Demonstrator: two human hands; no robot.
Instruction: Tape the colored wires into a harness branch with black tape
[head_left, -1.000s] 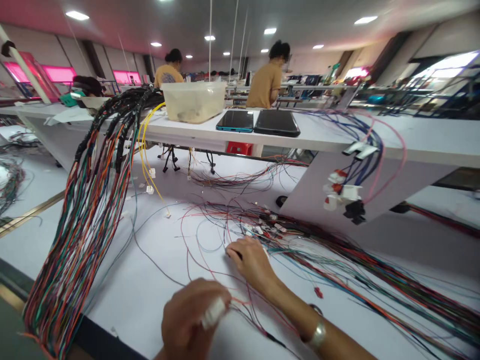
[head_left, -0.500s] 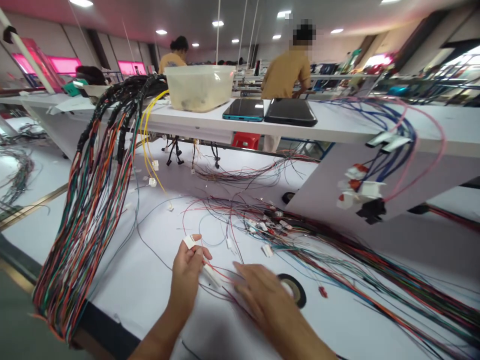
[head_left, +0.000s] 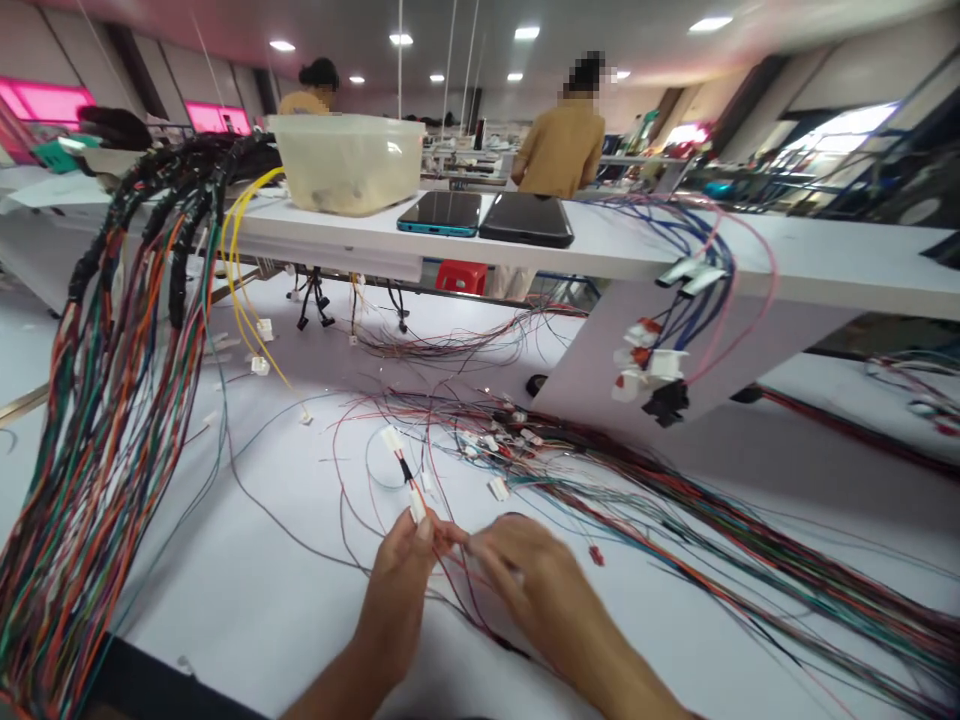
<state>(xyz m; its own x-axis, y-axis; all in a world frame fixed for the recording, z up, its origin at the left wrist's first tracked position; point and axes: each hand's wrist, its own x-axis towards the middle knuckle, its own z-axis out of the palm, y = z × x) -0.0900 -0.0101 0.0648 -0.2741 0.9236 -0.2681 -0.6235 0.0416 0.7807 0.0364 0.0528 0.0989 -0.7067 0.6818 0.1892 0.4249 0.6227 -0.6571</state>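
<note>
My left hand point(head_left: 397, 580) is closed, with a white connector point(head_left: 417, 505) pinched between thumb and fingers. Short orange and dark wires with a band of black tape point(head_left: 406, 468) lead up from it to a second white connector point(head_left: 391, 440), which sticks out free. My right hand point(head_left: 525, 565) meets the left one, its fingertips pinched together beside the left fingers; whatever lies between them is hidden and slightly blurred. Thin red and dark wires point(head_left: 466, 590) run beneath both hands over the white table.
A thick bundle of coloured wires point(head_left: 127, 430) hangs at the left. More wires with connectors point(head_left: 675, 520) stretch across the right. On the raised shelf stand a plastic tub point(head_left: 349, 165) and two phones point(head_left: 439, 213). Blue and pink wires point(head_left: 705, 250) droop off its edge. Two people work beyond.
My left hand has shifted its hold from one white connector to the other, leaving the first sticking out. The right hand has closed its fingers and come up against the left. The view has swung right.
</note>
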